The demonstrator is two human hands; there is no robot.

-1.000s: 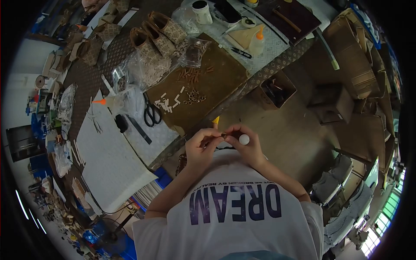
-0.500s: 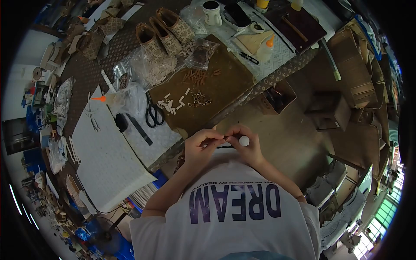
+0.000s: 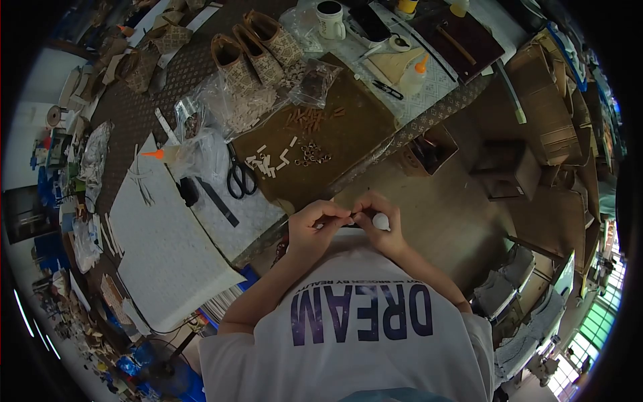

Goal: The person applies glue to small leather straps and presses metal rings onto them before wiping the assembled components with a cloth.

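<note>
- Two hands, left hand [image 3: 310, 232] and right hand [image 3: 384, 231], fingertips together around one small piece [image 3: 353, 216], mostly hidden.
- One white round-ended object [image 3: 381, 221] in the right hand.
- Both hands just off the near edge of the desk [image 3: 258, 213]; open floor [image 3: 429, 211] to their right.
- One pair of scissors [image 3: 241, 179], three patterned open-topped items [image 3: 254, 57], one mug [image 3: 330, 21] on the desk.

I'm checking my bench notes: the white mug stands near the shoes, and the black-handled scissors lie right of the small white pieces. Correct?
Not quite: the head view shows the black-handled scissors lying left of the small white pieces. The white mug does stand near the shoes.
</note>
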